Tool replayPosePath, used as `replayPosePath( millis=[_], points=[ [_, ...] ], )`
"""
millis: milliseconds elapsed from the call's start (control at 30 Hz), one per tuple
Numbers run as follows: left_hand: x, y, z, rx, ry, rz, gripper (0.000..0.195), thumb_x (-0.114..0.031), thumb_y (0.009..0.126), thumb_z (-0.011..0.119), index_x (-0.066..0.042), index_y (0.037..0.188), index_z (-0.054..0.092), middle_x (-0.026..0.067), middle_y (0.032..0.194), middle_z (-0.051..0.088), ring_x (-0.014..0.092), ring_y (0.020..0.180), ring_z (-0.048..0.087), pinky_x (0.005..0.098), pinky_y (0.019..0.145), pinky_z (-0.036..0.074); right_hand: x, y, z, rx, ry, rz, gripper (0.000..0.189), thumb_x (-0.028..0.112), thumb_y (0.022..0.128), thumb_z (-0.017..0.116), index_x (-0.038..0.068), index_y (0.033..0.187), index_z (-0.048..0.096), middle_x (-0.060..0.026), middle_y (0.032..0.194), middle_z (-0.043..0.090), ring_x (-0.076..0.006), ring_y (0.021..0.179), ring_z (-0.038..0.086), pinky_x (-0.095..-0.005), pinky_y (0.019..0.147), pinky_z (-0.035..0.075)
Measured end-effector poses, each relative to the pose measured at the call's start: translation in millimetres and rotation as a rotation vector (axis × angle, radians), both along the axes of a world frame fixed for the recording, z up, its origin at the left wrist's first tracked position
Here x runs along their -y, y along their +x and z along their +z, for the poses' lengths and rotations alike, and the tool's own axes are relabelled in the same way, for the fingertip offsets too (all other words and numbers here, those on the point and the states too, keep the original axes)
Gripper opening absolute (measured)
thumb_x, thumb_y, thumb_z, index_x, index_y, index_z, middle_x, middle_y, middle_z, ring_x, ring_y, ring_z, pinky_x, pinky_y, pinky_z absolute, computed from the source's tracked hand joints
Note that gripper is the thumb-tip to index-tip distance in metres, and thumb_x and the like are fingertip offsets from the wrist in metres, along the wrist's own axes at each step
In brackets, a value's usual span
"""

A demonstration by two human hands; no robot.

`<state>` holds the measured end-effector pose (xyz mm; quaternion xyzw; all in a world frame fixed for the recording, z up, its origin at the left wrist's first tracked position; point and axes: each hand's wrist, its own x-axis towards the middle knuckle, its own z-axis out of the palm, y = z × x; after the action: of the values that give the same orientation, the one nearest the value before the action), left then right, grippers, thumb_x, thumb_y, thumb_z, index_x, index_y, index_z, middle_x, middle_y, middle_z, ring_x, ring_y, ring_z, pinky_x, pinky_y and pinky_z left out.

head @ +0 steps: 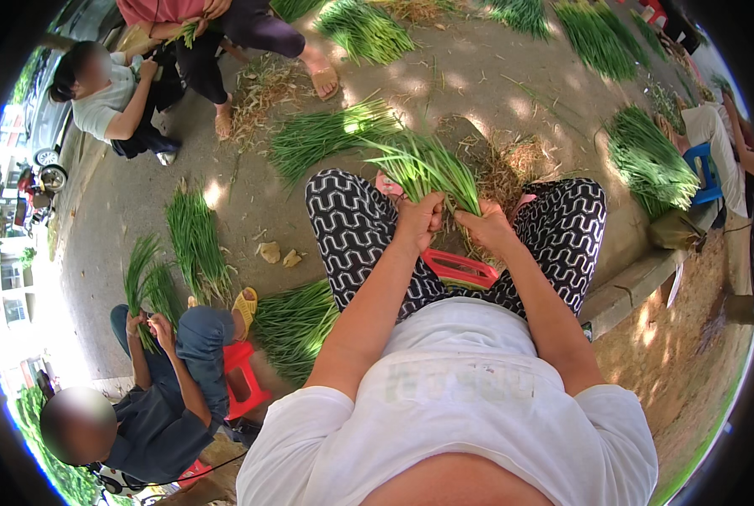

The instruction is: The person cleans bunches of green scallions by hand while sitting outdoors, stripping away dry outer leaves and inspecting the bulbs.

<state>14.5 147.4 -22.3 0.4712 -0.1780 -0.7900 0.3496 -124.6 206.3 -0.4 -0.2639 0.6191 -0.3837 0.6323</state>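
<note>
Between my knees, my left hand [420, 220] grips the lower end of a bunch of green chives [408, 166]. My right hand [488, 226] is closed on another bunch of chives [456, 177], thumb laid along the stalks. The leaves of both bunches spread away from me and cross over each other. Both fists are close together, just beyond a red plastic stool's edge [459, 269]. Dry straw-coloured trimmings [510, 166] lie on the ground past my right hand. Past the bunches, a large pile of chives [333, 134] rests on the pavement.
More chives [298, 329] lie beside my left leg, and another heap [197, 240] is farther left. A seated person [162, 405] at left holds chives near a red stool [243, 379]. Two people sit at upper left. A concrete kerb [630, 284] runs along my right, with a blue stool [704, 174] beyond.
</note>
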Motion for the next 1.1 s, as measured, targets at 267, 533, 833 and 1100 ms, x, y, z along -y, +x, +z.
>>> replayPosePath(
  millis=[267,533,833,1100],
  points=[
    [-0.4,0.2,-3.4,0.007,-0.006,-0.024,0.017,-0.009,0.074,0.063,-0.006,0.063,0.051,0.0019,0.053,0.049,0.008,0.035,0.039,0.0220,0.031,0.026,1.3,-2.9,-4.8,-0.009,-0.086,-0.106,0.009,0.006,0.078,0.059,0.006,0.087,0.057,0.0056,0.054,0.043,-0.0038,0.040,0.033,-0.0214,0.037,0.023],
    [-0.4,-0.8,-4.7,0.015,-0.016,-0.047,0.017,-0.011,0.075,0.062,-0.006,0.063,0.050,0.0005,0.052,0.047,0.008,0.034,0.038,0.0215,0.031,0.026,8.8,-36.0,23.9,0.168,-0.198,-0.381,0.013,0.017,0.080,0.063,0.008,0.075,0.056,0.0031,0.055,0.047,-0.0041,0.036,0.033,-0.0208,0.032,0.023],
    [-3.0,0.4,-5.7,-0.032,0.012,-0.183,0.014,-0.011,0.076,0.062,-0.003,0.068,0.054,0.0020,0.054,0.048,0.009,0.036,0.038,0.0219,0.033,0.026,1.6,-7.9,-1.5,0.087,0.084,0.004,0.017,0.023,0.078,0.066,0.008,0.078,0.059,0.0039,0.049,0.042,-0.0050,0.037,0.034,-0.0213,0.033,0.023],
    [-4.9,-1.9,3.9,-0.034,-0.057,-0.191,0.024,-0.024,0.081,0.061,-0.001,0.077,0.057,0.0011,0.057,0.048,0.008,0.039,0.039,0.0212,0.035,0.025,2.3,-15.1,5.1,0.220,0.043,-0.139,0.020,0.025,0.082,0.061,0.009,0.072,0.055,-0.0001,0.052,0.048,-0.0089,0.042,0.041,-0.0221,0.038,0.031]
  ],
)
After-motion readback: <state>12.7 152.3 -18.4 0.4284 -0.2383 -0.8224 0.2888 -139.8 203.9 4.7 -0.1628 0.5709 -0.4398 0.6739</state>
